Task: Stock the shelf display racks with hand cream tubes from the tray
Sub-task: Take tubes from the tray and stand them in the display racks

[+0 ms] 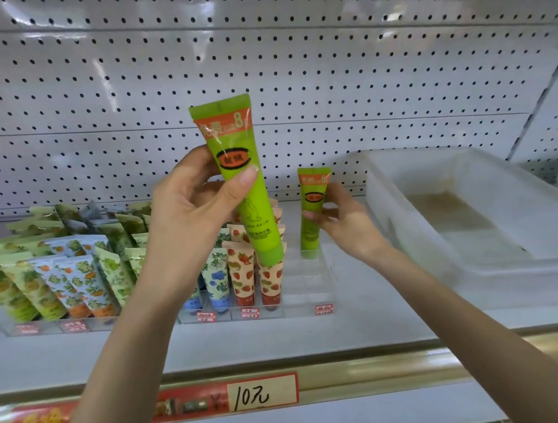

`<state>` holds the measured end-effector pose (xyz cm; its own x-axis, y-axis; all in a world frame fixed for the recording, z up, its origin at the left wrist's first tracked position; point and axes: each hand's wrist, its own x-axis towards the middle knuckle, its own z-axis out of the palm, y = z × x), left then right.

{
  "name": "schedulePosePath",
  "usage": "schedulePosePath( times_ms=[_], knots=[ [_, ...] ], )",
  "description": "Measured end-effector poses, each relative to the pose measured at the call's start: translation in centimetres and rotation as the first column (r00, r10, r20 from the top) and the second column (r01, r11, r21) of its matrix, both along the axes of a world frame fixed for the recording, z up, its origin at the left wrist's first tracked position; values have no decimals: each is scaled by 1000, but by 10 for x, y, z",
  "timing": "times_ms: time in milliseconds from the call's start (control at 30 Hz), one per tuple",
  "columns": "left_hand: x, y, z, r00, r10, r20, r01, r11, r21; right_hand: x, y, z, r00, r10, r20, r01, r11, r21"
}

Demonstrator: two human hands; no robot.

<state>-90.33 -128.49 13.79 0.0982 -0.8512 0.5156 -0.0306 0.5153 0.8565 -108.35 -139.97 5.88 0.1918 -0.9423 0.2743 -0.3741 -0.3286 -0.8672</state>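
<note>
Holding a green tube [240,181] up over the clear rack [307,277], the left hand [185,217] curls round it. The right hand [344,221] pinches a second green tube [312,214] standing in the rack's back right corner, near the tray [405,218].

The clear acrylic compartment rack [308,287] sits at the centre of the white metal shelf [368,319]. The translucent plastic tray [390,199] lies to its right. A green plastic tube [313,190] stands in the rack's rear right compartment.

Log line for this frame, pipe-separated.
left hand: holds green tube raised | right hand: holds second green tube upright in clear rack | tray: no tubes visible
</note>
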Motion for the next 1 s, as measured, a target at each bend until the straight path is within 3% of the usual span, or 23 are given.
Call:
schedulePosePath(
  times_ms=[167,300,400,533,633,733,900,1000],
  knots=[
    [-7,-1,-5,1000,13,-26,-12,999,41,-7,8,8,999,-2,35,4,999,-49],
    [-24,1,-5,998,-29,-57,31,998,47,-11,24,25,995,-91,52,102,955,-278],
    [-39,0,-6,996,-71,-56,75,995,61,-16,34,33,993,-111,33,116,928,-355],
    [-53,-3,-7,998,-58,2,58,996,64,-25,49,42,997,-46,70,66,942,-329],
    [-60,-5,-7,999,-41,16,40,998,56,-33,66,45,979,158,129,-117,952,-283],
    [-66,-7,-7,999,-26,18,25,998,55,-37,77,39,947,306,94,-283,938,-199],
    [-72,-10,-14,992,4,123,-10,999,49,-38,77,28,945,312,99,-292,940,-177],
    [-69,-11,-17,935,123,332,-128,992,-7,-39,69,24,947,284,152,-263,954,-147]
  ],
)
